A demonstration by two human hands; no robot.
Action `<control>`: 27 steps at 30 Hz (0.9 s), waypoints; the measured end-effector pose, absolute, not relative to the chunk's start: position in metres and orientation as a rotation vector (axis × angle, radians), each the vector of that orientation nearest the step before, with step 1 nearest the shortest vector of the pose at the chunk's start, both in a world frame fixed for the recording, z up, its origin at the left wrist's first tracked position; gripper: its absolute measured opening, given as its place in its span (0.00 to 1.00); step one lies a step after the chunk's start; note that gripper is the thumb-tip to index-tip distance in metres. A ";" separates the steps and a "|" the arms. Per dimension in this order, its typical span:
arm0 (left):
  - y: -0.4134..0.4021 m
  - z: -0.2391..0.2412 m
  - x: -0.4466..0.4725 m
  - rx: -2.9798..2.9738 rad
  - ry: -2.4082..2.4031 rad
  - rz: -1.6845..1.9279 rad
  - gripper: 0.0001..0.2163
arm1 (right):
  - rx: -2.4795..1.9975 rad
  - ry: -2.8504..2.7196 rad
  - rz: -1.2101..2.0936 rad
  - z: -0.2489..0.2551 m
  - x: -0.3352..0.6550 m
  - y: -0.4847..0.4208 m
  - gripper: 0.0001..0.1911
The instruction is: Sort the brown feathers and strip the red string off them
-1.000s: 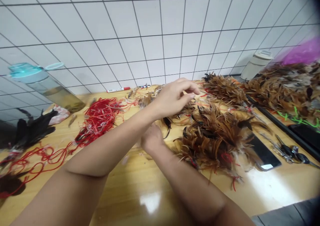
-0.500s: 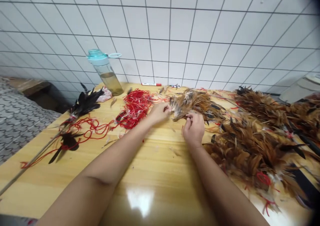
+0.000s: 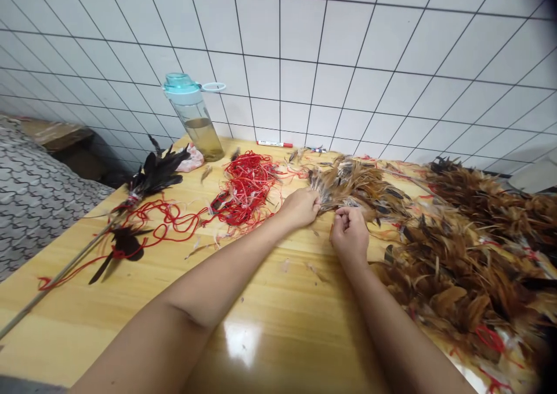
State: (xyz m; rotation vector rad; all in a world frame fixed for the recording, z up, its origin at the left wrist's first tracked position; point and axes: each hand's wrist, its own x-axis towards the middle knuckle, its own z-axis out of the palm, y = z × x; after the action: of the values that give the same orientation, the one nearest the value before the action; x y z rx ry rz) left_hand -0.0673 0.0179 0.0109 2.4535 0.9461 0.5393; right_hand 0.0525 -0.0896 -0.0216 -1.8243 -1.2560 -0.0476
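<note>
A loose pile of brown feathers lies in the middle of the table, its pale quill ends facing left. My left hand reaches to those ends, and its closed fingertips pinch at a feather there. Just in front of the pile is my right hand, fingers curled and thumb pressed to them. Whatever it may hold is too small to make out. Left of my left hand sits a tangle of red string.
A stick with black feathers tied on lies at the left. Behind stand a water bottle and a red marker, by the tiled wall. Large brown feather bundles cover the right side of the wooden table.
My left hand has moved in to the quill ends of the feather pile. The right hand stays curled close to the pile. The whole view has shifted slightly.
</note>
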 end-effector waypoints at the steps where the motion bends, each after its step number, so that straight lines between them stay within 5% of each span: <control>1: 0.021 0.011 -0.068 2.356 0.939 0.553 0.04 | -1.833 -1.257 -0.037 -0.022 0.052 -0.090 0.07; 10: 0.023 0.015 -0.067 1.352 0.571 0.623 0.11 | -1.836 -1.249 0.079 -0.022 0.050 -0.091 0.14; 27: 0.016 0.018 -0.063 1.614 0.473 0.539 0.09 | -1.606 -1.230 0.257 -0.025 0.050 -0.087 0.14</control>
State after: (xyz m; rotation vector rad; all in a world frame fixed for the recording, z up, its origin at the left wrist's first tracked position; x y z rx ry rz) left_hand -0.0625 0.0165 0.0181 1.6141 0.4731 0.5385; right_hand 0.0501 -0.0865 -0.0247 -1.6056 -1.2299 0.2573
